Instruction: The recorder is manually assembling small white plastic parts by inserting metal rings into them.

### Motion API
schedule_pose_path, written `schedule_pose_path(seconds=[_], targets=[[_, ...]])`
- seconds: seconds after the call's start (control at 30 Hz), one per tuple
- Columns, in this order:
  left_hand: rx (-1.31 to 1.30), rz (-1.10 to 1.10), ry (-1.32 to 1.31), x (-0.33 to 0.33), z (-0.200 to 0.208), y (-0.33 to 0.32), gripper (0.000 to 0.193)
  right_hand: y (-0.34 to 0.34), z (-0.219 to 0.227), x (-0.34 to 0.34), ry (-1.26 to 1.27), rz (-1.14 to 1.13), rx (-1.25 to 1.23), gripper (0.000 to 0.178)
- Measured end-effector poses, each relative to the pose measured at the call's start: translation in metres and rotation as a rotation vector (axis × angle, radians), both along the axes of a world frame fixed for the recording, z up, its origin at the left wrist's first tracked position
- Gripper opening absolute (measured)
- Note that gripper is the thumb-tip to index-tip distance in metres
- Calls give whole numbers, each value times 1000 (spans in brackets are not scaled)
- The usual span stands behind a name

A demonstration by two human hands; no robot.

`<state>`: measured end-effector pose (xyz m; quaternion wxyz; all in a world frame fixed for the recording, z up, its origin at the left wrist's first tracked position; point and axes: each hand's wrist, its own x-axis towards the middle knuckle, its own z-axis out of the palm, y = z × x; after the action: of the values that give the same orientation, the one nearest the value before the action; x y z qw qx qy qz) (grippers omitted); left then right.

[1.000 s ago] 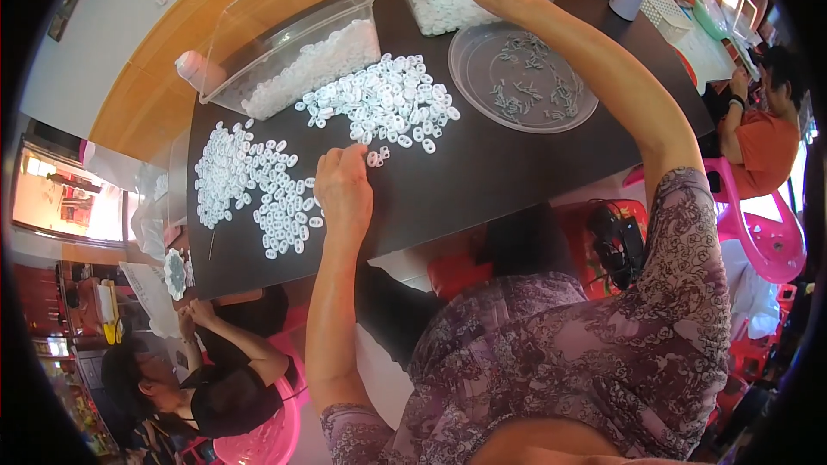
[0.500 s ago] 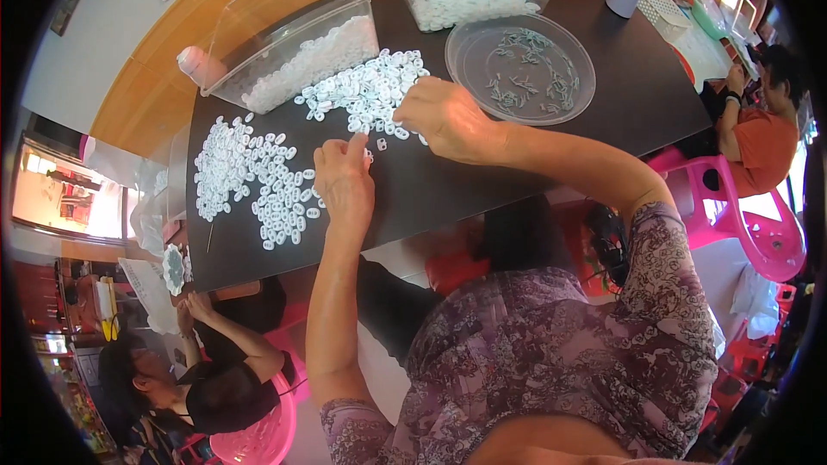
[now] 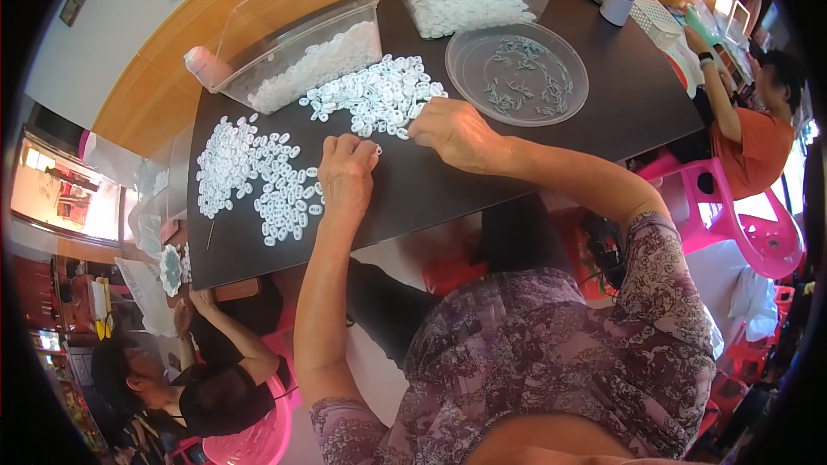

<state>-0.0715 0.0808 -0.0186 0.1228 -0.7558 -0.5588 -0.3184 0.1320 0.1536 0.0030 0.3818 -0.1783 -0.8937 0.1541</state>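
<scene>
My left hand [image 3: 346,176] is closed above the dark table, its fingertips curled in. A small white oval piece [image 3: 377,150] shows at its thumb side, seemingly pinched there. To the right, my right hand [image 3: 465,133] is closed too, fingertips drawn together at the near edge of a heap of white oval pieces [image 3: 375,90]; what they hold, if anything, is hidden. Each oval has small dark openings or marks. Left of my left hand lies a second spread of similar ovals [image 3: 228,159], reaching down to my wrist.
Two clear plastic bins, one with whitish pieces [image 3: 323,65] and one with pale pieces [image 3: 469,4], stand at the back. A round clear tray [image 3: 457,90] holds small grey-green strips. Beyond it is a grey-lidded cup [image 3: 618,4]. Other people sit at left [image 3: 228,400] and right [image 3: 749,146].
My left index finger, stretched toward the heap before, is now curled in. The right hand has shifted slightly right and down. The person on the right has raised an arm.
</scene>
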Motion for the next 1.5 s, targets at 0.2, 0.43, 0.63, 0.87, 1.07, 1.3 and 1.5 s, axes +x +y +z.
schedule_pose_path(seconds=[0.2,0.43,0.63,0.87,1.07,1.3,1.5], targets=[[-233,-9,-467,-4,-1,-2,17,-5,1,0,-25,-6,-85,7],[-423,-43,-859,-6,-5,-4,19,-13,-8,-16,60,-76,-460,10],[-452,18,-846,-5,5,-9,22,-17,-19,-42,87,-29,-583,11],[-425,-17,-879,-8,2,-13,23,-22,-13,-50,69,-17,-700,9],[-306,73,-601,-4,3,-18,20,-21,-17,-40,188,-21,-861,9],[-250,-65,-1117,24,9,-35,14,-34,-14,-32,241,57,-971,8],[-286,26,-1506,46,13,-49,6,-58,-7,-30,269,44,-905,8]])
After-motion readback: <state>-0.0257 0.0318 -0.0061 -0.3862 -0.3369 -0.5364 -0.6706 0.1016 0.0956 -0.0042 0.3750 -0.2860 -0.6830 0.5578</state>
